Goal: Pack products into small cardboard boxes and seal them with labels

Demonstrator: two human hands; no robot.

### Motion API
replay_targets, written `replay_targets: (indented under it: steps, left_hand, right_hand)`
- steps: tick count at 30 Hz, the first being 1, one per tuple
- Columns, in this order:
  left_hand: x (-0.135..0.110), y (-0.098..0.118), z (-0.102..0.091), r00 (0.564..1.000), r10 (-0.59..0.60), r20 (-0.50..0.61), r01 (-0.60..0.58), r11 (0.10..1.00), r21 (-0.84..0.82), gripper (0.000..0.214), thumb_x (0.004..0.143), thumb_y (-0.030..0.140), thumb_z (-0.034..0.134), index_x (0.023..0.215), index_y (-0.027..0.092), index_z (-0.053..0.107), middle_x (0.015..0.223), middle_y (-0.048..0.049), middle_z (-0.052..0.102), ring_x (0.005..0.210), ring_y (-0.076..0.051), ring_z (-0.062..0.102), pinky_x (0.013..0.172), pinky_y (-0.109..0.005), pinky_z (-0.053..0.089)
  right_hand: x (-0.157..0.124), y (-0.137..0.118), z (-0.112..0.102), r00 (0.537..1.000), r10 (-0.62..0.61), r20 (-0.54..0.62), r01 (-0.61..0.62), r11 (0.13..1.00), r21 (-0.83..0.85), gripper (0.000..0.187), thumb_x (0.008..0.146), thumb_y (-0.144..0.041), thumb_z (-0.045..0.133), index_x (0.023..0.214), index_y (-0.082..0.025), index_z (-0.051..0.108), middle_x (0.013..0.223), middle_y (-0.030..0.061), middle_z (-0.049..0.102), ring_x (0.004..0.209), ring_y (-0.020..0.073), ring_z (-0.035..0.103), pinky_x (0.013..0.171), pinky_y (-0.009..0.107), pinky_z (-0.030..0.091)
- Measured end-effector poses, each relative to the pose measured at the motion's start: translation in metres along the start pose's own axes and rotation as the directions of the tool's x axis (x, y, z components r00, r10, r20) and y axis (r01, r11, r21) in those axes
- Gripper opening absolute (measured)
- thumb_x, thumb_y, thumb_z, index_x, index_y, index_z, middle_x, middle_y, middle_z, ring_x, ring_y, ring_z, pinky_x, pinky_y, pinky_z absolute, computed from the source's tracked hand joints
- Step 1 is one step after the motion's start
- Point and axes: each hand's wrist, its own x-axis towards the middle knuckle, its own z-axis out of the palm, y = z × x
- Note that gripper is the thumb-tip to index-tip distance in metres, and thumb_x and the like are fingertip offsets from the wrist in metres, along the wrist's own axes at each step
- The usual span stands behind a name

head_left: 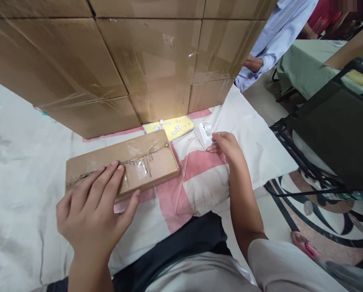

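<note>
The wearer's hands number two: one left hand [93, 207] and one right hand [225, 146]. There is one small box [143, 156], one yellow cutout [186, 123] and one white holder [203, 132]. The cutout carries several white patches, too small to count surely. There is one taped stack [166, 61]; how many cartons make it up cannot be told. Two other people show in part, one in blue [278, 36], one in red [319, 18]. Also countable: one chair [336, 113], one green table [309, 61] and at least one pink shoe [304, 243].
</note>
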Motion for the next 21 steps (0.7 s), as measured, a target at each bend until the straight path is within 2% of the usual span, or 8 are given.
replay_targets:
  steps: [2, 6, 13, 16, 18, 21]
  left_hand:
    - [0.0003, 0.0022, -0.0004, 1.0, -0.029, -0.012, 0.029, 1.0, -0.008, 0.062, 0.093, 0.05, 0.054, 0.154, 0.04, 0.045, 0.152, 0.0127, 0.055, 0.127, -0.036, 0.065, 0.093, -0.066, 0.052]
    - [0.0001, 0.0033, -0.0012, 0.999, -0.041, -0.001, 0.041, 0.999, -0.005, 0.063, 0.093, 0.05, 0.056, 0.154, 0.04, 0.045, 0.151, 0.0118, 0.055, 0.129, -0.035, 0.064, 0.097, -0.065, 0.053]
    - [0.0019, 0.0035, -0.002, 1.0, -0.025, -0.006, 0.025, 1.0, 0.0, 0.061, 0.094, 0.051, 0.05, 0.153, 0.04, 0.045, 0.152, 0.0139, 0.054, 0.126, -0.035, 0.066, 0.089, -0.066, 0.054]
    - [0.0012, 0.0029, -0.001, 1.0, -0.02, -0.018, 0.02, 1.0, -0.006, 0.058, 0.095, 0.051, 0.048, 0.15, 0.034, 0.051, 0.15, 0.0108, 0.057, 0.125, -0.035, 0.065, 0.088, -0.065, 0.053]
    - [-0.0002, 0.0001, 0.0006, 1.0, 0.006, -0.025, -0.006, 1.0, -0.002, 0.061, 0.093, 0.051, 0.053, 0.151, 0.032, 0.052, 0.15, 0.0076, 0.059, 0.124, -0.037, 0.066, 0.088, -0.065, 0.051]
    - [-0.0023, -0.0059, 0.0042, 0.996, 0.079, -0.042, -0.078, 0.997, 0.022, 0.076, 0.086, 0.051, 0.067, 0.156, 0.034, 0.045, 0.149, 0.0037, 0.059, 0.121, -0.04, 0.067, 0.086, -0.065, 0.049]
  right_hand:
    - [0.0008, 0.0006, -0.0006, 1.0, -0.003, 0.0, 0.003, 1.0, 0.01, 0.026, 0.097, -0.023, 0.065, 0.073, -0.016, 0.057, 0.059, 0.0028, 0.062, 0.048, 0.0169, 0.07, 0.047, 0.024, 0.061]
    - [-0.0008, -0.0023, -0.0001, 1.0, 0.007, -0.012, -0.007, 1.0, 0.022, 0.029, 0.1, -0.019, 0.057, 0.072, -0.016, 0.056, 0.056, 0.0029, 0.061, 0.048, 0.0178, 0.07, 0.046, 0.024, 0.06]
    - [-0.0025, -0.0041, 0.0019, 0.999, 0.016, -0.031, -0.015, 1.0, 0.01, 0.028, 0.1, -0.016, 0.055, 0.072, -0.016, 0.056, 0.056, 0.0019, 0.06, 0.045, 0.016, 0.068, 0.045, 0.024, 0.059]
    - [-0.0004, -0.0015, 0.0016, 0.999, 0.001, -0.039, -0.001, 1.0, 0.015, 0.026, 0.098, -0.014, 0.054, 0.072, -0.016, 0.057, 0.06, 0.0013, 0.061, 0.044, 0.0148, 0.067, 0.044, 0.024, 0.059]
    - [0.0007, -0.0002, 0.0015, 0.999, -0.001, -0.041, 0.002, 1.0, 0.023, 0.024, 0.096, -0.013, 0.055, 0.073, -0.016, 0.057, 0.061, 0.0006, 0.061, 0.044, 0.0149, 0.067, 0.045, 0.025, 0.06]
    - [0.0001, -0.0005, 0.002, 0.999, 0.002, -0.047, -0.001, 1.0, 0.022, 0.023, 0.094, -0.014, 0.057, 0.071, -0.017, 0.056, 0.058, -0.0003, 0.06, 0.045, 0.0154, 0.067, 0.046, 0.025, 0.061]
